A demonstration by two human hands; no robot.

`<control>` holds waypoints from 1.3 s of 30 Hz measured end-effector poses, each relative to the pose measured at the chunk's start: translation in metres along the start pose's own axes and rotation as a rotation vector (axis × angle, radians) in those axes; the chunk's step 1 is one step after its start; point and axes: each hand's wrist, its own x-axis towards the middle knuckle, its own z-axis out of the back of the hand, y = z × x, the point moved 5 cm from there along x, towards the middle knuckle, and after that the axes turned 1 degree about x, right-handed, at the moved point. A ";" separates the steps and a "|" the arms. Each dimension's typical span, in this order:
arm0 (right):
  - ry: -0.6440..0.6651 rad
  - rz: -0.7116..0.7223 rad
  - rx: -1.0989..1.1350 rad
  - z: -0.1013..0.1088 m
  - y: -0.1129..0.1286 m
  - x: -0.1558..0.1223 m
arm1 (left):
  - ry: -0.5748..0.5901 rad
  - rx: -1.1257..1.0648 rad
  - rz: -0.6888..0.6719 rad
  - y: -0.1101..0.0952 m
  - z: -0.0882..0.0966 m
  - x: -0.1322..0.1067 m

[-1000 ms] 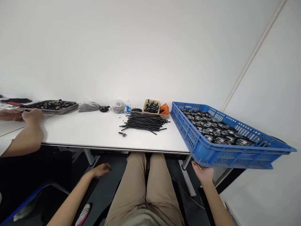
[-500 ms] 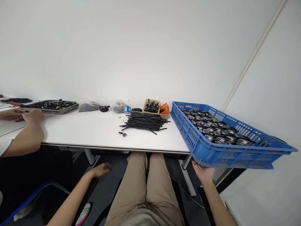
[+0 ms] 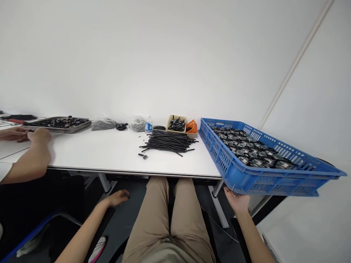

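Note:
My left hand (image 3: 118, 197) hangs in front of the table's near edge, its fingers loosely bent and apart, holding nothing. On the right, my right hand (image 3: 236, 201) is just under the near corner of a blue plastic crate (image 3: 238, 180). Its fingers are loosely curled and partly covered by the crate; I cannot tell whether they touch it. Rows of round black-and-clear parts (image 3: 252, 155) fill much of the crate, which juts past the table edge. A pile of black tubes (image 3: 170, 141) lies mid-table, with one small black-and-silver part (image 3: 143, 156) before it.
Behind the tubes stand a cream basket (image 3: 168, 124) of small parts, an orange basket (image 3: 194, 126) and a water bottle (image 3: 148, 125). Bags of small parts (image 3: 103, 124) lie further left. A co-worker's hands (image 3: 40, 136) work beside a metal tray (image 3: 78, 128).
My legs have shifted slightly, the knees moving a little apart. Both my hands and the crate stay where they were.

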 end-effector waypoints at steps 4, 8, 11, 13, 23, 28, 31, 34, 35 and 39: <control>0.006 0.017 -0.023 0.002 0.000 0.002 | 0.016 -0.036 -0.011 0.002 -0.001 0.002; 0.006 0.024 -0.059 0.005 0.000 0.003 | 0.019 -0.055 -0.010 0.002 -0.001 0.003; 0.006 0.026 -0.059 0.007 0.000 0.004 | 0.014 -0.060 -0.005 0.001 -0.001 0.002; -0.006 0.034 -0.055 0.008 0.001 0.005 | 0.012 -0.062 -0.004 0.000 0.000 0.001; -0.018 0.040 -0.052 0.008 0.000 0.005 | 0.020 -0.059 0.002 0.000 0.001 0.000; -0.010 0.046 -0.066 0.010 0.001 0.008 | 0.027 -0.062 -0.006 0.000 0.000 0.001; -0.031 0.043 -0.054 0.011 0.002 0.008 | 0.027 -0.063 -0.008 0.000 0.001 0.001; -0.014 0.024 -0.042 0.007 0.001 0.005 | 0.030 -0.064 -0.013 0.000 0.000 0.001; -0.007 0.020 -0.040 0.006 0.001 0.004 | 0.031 -0.064 -0.014 0.000 0.000 0.001; -0.009 0.034 -0.072 0.002 0.002 0.001 | 0.032 -0.066 -0.015 0.001 0.000 0.002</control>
